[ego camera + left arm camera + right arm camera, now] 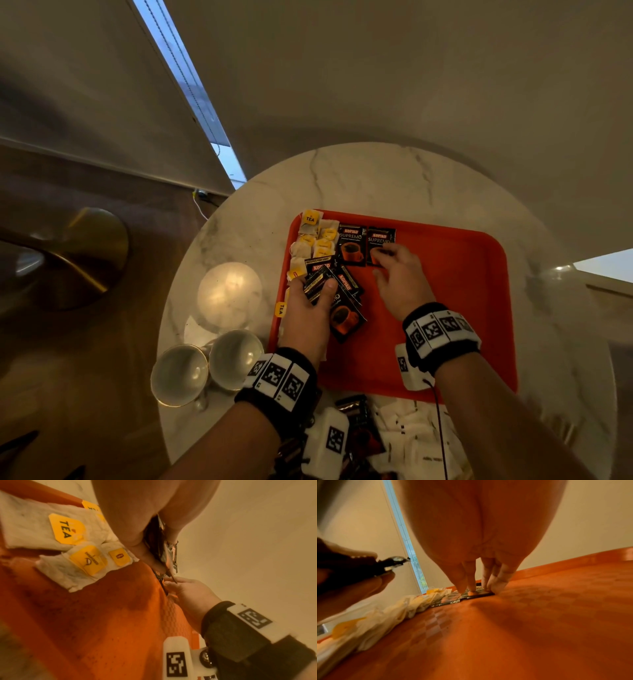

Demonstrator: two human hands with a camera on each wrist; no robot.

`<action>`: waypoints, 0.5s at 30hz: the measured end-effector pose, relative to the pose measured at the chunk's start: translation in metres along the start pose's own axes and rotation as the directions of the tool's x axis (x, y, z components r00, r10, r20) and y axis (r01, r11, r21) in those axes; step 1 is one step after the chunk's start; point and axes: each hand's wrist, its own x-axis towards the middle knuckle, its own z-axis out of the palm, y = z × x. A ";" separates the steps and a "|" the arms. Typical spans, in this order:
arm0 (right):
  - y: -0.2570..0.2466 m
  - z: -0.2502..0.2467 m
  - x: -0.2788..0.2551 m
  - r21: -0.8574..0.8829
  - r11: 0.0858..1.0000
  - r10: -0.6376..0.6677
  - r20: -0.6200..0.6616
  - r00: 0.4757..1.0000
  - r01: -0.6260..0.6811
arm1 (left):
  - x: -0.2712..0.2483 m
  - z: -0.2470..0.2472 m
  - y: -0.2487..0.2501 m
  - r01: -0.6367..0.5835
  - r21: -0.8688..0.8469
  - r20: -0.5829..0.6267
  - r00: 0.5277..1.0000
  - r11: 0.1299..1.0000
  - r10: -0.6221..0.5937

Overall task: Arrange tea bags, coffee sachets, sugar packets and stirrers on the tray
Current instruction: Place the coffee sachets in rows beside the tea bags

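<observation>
At the left, on the round marble table (370, 171), two empty cups (209, 370) lie on their sides near the orange tray (462, 291). Along the left edge of the tray the tea bags (313, 236) with yellow tags lie in a column, partly over the rim. Next to them the left hand (308, 308) holds a fanned bundle of black coffee sachets (337, 291), with the thumb pressed on top and the fingers curled under. Further right, two coffee sachets lie flat side by side at the far part of the tray: the first sachet (351, 245) is free, and the second sachet (380, 245) is under the right hand (400, 277), whose fingertips (471, 586) press down on it, nearly straight. At the near edge of the table white sugar packets (407, 431) lie in a pile, off the tray
</observation>
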 end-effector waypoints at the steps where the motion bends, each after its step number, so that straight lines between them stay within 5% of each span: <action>1: -0.002 0.000 0.000 0.017 1.000 0.006 0.006 1.000 -0.006 | 0.000 0.000 -0.001 0.002 0.002 -0.005 1.000 1.000 -0.002; 6: -0.016 -0.013 -0.016 0.234 0.972 0.009 -0.118 0.993 0.019 | 0.003 0.001 0.005 0.016 -0.071 -0.019 1.000 0.997 -0.017; 11: -0.038 -0.021 -0.049 0.515 0.856 -0.028 0.146 0.989 -0.052 | 0.004 0.006 0.008 0.000 -0.090 -0.009 1.000 0.996 -0.001; 15: -0.035 -0.018 -0.052 0.615 0.784 0.026 0.104 0.994 -0.085 | 0.000 0.006 0.011 0.029 -0.157 0.027 0.999 0.987 -0.025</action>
